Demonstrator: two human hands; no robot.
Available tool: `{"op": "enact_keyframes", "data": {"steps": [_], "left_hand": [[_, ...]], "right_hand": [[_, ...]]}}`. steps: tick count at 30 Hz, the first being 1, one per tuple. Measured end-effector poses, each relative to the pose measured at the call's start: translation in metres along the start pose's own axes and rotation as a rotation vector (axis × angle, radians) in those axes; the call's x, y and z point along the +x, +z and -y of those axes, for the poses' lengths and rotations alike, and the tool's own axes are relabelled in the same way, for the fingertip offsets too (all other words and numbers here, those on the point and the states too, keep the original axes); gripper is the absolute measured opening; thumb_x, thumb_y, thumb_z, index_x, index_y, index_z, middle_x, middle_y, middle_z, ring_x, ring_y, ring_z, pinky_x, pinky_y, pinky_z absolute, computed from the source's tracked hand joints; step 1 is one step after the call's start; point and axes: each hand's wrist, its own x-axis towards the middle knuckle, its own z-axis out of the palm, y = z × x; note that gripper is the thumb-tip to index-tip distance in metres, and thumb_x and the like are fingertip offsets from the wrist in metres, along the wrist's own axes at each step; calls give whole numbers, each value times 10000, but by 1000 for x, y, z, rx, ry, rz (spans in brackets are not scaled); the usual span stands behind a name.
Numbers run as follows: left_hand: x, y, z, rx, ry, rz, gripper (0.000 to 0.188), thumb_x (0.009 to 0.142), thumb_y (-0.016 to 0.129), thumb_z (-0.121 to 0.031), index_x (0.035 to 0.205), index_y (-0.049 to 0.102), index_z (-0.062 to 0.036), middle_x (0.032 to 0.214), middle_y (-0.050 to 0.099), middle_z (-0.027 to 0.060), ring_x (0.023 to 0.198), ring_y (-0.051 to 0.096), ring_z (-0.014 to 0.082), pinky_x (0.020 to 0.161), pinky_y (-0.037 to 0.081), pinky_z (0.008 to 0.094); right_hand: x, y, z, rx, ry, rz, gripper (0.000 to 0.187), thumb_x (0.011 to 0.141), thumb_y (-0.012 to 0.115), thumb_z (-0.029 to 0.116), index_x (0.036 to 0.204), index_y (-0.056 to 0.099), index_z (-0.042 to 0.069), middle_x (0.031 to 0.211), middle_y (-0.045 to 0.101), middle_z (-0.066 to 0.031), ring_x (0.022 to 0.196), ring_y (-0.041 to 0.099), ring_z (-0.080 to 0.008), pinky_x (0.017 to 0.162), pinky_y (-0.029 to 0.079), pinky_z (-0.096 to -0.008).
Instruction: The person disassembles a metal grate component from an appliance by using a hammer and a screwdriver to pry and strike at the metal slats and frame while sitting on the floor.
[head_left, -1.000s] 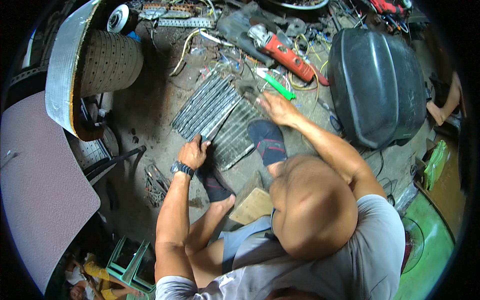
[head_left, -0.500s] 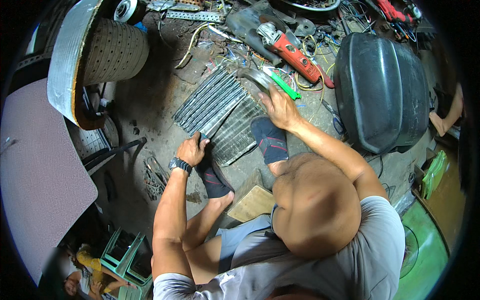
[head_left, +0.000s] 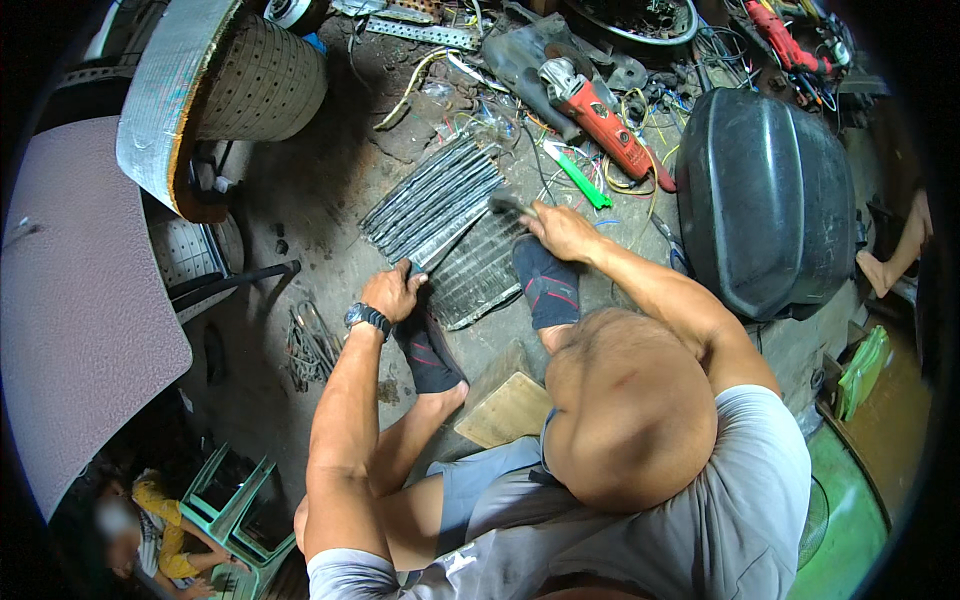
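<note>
A grey finned metal core (head_left: 440,195), like a radiator, lies on the floor between my feet. Its far part shows thick ribs; the near part is a flat meshed face. At its left edge, my left hand (head_left: 393,291) is closed around the handle of a long flat blade (head_left: 447,252), which slants across the core between the two parts. My right hand (head_left: 563,232) grips a hammer-like tool with a dark head (head_left: 510,206), smeared by motion, over the core's right side. Dark slip-on shoes (head_left: 546,285) cover my feet beside the core.
Beyond the core lie a green-handled cutter (head_left: 580,176), a red angle grinder (head_left: 607,128) and tangled wires. A black case (head_left: 765,200) stands at right. A perforated drum (head_left: 265,80) is at far left, metal rods (head_left: 312,345) nearer. Another person (head_left: 165,530) sits at lower left.
My right hand and its tool have come down and nearer, toward the core's right side. My left hand stays at the blade's handle. The whole view has shifted slightly.
</note>
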Motion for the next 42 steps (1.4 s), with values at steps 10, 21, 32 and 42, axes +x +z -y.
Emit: {"op": "enact_keyframes", "data": {"steps": [10,21,32,42], "left_hand": [[-6,6,20,16,-8,32,437,1038,544,-460,1136,589,-37,1042,707,305,1033,658,515,862,509,587],[-5,4,47,39,13,41,473,1028,552,-481,1143,591,-24,1013,696,331,1002,656,519,866,504,589],[3,3,45,23,6,49,455,1015,574,-488,1114,609,-46,1026,701,308,1027,653,507,871,506,576],[-11,1,63,19,-22,77,469,1021,572,-475,1184,604,-36,1047,696,314,1043,645,513,879,507,566]], "right_hand": [[-1,-5,12,38,-190,-147,445,1063,514,473,1062,560,30,822,678,-313,814,670,-531,719,513,-604],[4,-20,28,81,-118,-123,425,1059,531,438,1189,580,36,861,693,-312,844,676,-527,734,507,-617],[13,-5,-2,-109,-279,-108,332,1019,617,315,1241,580,71,789,690,-253,727,678,-489,641,537,-548],[17,-25,46,160,-286,-284,406,1053,545,436,1101,558,33,833,698,-278,825,683,-510,695,503,-608]]}}
